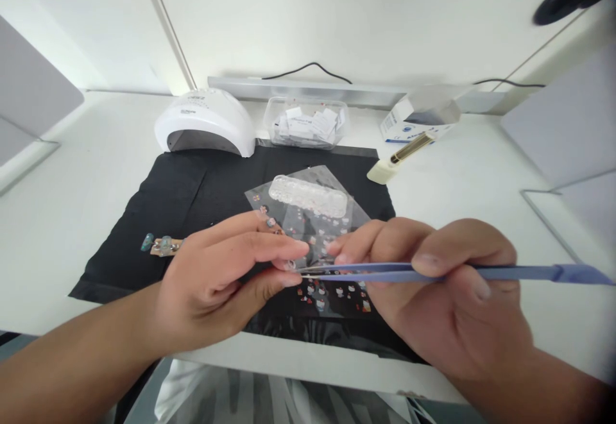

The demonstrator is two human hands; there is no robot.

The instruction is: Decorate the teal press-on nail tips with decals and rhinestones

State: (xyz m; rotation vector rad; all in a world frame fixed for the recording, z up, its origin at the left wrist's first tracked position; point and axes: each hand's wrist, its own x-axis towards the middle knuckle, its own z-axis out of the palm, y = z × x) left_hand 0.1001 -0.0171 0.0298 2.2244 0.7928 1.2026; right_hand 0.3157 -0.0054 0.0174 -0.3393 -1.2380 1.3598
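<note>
You are pinching a pair of blue tweezers (433,274) in your right hand (447,296), thumb and forefinger clenched on the flat blades, and their thin tips are meeting the fingertips of your left hand (216,276) over a clear sticker sheet (332,283). Your left fingers (283,247) are closing on something small at the tweezer tips; it is too tiny to tell what, though a press-on nail or a sticker looks likely. By my reading you are working in the placing stage, seating a small decal, so the coming move is calling for a steady, light touch and a fine aim at the tips.

The sheet is lying on a black mat (168,219) that is looking soft and matte, spread on the white worktop (72,193). The sheet is glossy and transparent, dotted with small red, white and black figures. Just beyond it a bumpy clear plastic strip (308,194) is resting on more film. At the mat's left edge a stick with blue-green nail tips (161,244) is lying. Farther back are sitting a smooth, domed white nail lamp (205,122), a clear tub of paper packets (305,122) and a small white and blue carton (416,119).
</note>
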